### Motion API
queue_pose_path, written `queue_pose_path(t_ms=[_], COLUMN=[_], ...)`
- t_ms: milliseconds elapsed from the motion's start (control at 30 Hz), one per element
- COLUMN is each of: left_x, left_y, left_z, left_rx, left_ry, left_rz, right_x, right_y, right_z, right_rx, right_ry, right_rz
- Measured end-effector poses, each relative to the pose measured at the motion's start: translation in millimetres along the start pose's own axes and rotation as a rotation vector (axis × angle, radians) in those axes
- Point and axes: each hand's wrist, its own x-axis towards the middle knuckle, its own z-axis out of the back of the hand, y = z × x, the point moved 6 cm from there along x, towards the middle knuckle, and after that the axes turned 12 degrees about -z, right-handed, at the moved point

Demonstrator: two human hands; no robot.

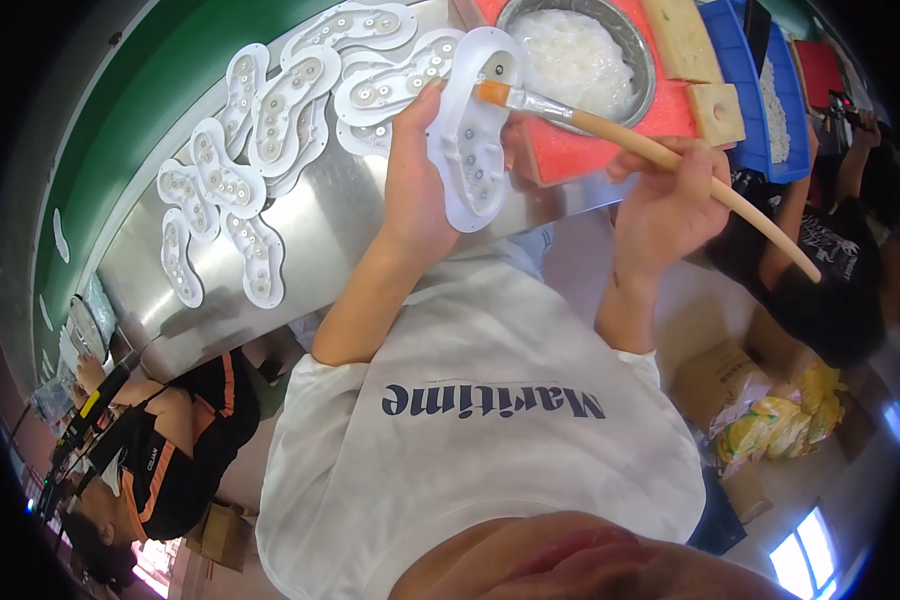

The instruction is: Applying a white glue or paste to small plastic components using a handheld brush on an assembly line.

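My left hand [417,190] grips a white, curved plastic shell [470,140] by its edge, tilted upright, with small round metal pieces set in its recess. My right hand [675,205] pinches a long wooden-handled paintbrush [615,134]. Its orange-brown bristles lie over the upper part of the shell; whether they touch it I cannot tell. Left of my left hand, several similar white shells [288,105] lie spread and partly overlapping on the metal table [320,235], with round metal pieces in them.
A round metal bowl [647,95] of whitish, translucent material sits in a red foam block [570,158]. Beside it are pale yellow blocks [715,112] and a blue bin [735,65] holding small white pieces. Co-workers [195,450] are at the left and at the right.
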Motion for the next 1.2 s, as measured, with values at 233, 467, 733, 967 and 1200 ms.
queue_pose_path(t_ms=[233, 467, 733, 967, 1200], left_x=[-15, -21, -23, -23, -20], left_y=[-9, -18, -21, -22, -27], left_z=[3, 5, 4, 5, 4], left_rx=[0.037, 0.099, 0.154, 0.113, 0.056], left_ry=[0.076, 0.061, 0.066, 0.060, -0.005], left_rz=[-0.096, -0.162, -0.222, -0.248, -0.273], right_x=[-2, -26, -35, -43, -49], right_y=[11, 8, 29, 33, 27], right_z=[-9, -14, -35, -37, -35], right_rx=[-0.123, -0.119, -0.400, -0.390, -0.247], right_ry=[-0.099, 0.110, 0.421, 0.396, 0.390], right_rz=[0.161, 0.318, 0.823, 0.811, 0.753])
